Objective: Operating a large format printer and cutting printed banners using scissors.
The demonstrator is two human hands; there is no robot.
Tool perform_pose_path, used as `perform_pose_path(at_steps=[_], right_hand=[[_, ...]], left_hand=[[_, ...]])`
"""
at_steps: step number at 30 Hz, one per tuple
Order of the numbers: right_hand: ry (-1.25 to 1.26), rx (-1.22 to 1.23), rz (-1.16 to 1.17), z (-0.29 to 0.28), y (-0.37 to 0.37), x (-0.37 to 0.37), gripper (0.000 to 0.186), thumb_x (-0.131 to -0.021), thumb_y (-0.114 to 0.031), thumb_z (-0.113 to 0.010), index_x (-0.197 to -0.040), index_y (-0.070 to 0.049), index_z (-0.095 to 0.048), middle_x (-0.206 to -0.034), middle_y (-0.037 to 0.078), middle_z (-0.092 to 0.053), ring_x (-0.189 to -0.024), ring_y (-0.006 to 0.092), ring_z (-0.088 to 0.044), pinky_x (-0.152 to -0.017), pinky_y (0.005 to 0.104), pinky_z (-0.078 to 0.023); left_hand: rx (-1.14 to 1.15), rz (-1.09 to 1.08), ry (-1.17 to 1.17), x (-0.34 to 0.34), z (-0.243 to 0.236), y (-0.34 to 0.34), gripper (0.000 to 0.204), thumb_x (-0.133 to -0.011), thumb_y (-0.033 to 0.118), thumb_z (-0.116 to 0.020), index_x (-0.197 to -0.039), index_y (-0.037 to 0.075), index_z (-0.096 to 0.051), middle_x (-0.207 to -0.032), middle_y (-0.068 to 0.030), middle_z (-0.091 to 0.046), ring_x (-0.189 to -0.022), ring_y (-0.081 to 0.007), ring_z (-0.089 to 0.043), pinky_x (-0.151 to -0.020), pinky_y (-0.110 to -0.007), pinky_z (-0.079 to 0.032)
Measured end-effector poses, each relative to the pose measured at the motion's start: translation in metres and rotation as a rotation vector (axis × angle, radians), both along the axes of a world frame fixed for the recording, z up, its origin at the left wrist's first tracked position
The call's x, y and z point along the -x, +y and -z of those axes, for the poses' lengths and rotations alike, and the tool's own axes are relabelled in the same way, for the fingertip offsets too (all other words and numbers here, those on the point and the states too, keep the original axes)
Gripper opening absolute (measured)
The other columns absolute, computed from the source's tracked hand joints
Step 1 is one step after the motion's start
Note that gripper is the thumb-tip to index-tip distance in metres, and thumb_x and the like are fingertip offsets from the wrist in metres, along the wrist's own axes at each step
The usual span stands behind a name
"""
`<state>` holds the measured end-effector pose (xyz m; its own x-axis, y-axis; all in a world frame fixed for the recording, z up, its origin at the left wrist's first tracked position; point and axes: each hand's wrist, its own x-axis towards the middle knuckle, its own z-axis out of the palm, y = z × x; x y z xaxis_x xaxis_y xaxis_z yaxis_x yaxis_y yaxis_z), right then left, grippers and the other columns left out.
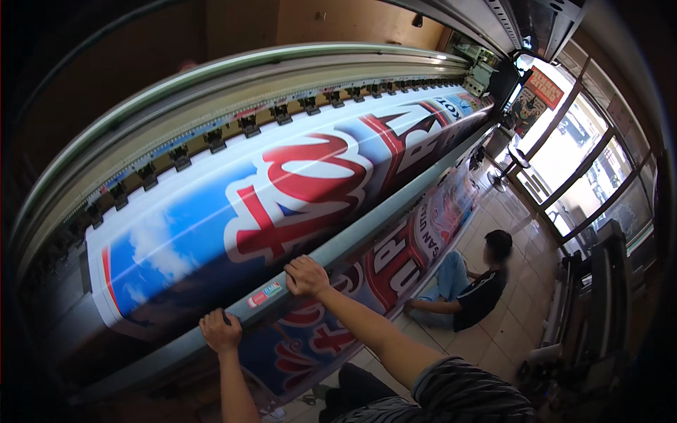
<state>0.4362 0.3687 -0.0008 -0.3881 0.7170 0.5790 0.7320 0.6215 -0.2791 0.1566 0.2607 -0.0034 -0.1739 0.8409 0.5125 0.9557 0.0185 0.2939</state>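
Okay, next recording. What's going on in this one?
A person's left hand and right hand are curled over the long grey bar at the front of a wide printer. A blue, red and white printed sheet spreads across the printer above the bar, and more print shows below it. Another person sits on the tiled floor to the right.

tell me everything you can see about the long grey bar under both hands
The grey bar is smooth, metallic-looking, and slants from lower left to upper right along the front of the wide printer. A small colourful sticker sits between the left hand and right hand, both curled over it. Printed sheeting shows above and below; whether that touches it is unclear.
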Motion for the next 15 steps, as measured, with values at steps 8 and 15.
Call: perform_pose_path(at_steps=[8,15], right_hand=[[-0.007,-0.017,-0.011,-0.001,0.005,0.0,0.018,-0.077,-0.02,-0.064,-0.088,-0.006,-0.068,-0.084,0.011,-0.063,-0.087,0.0293,-0.063,-0.087,0.0396,-0.05],[0.019,-0.028,-0.024,0.004,0.004,0.0,0.017,-0.078,-0.02,-0.062,-0.087,-0.006,-0.065,-0.084,0.012,-0.061,-0.086,0.0306,-0.061,-0.088,0.0417,-0.049]], left_hand=[[-0.003,-0.003,-0.017,0.0,-0.001,0.004,0.019,-0.079,0.018,-0.059,-0.085,0.002,-0.067,-0.083,-0.0155,-0.065,-0.083,-0.0348,-0.06,-0.087,-0.046,-0.045],[0.005,-0.018,-0.024,0.001,0.002,0.001,0.019,-0.081,0.018,-0.058,-0.086,0.001,-0.067,-0.085,-0.0147,-0.065,-0.084,-0.0335,-0.06,-0.089,-0.046,-0.045]])
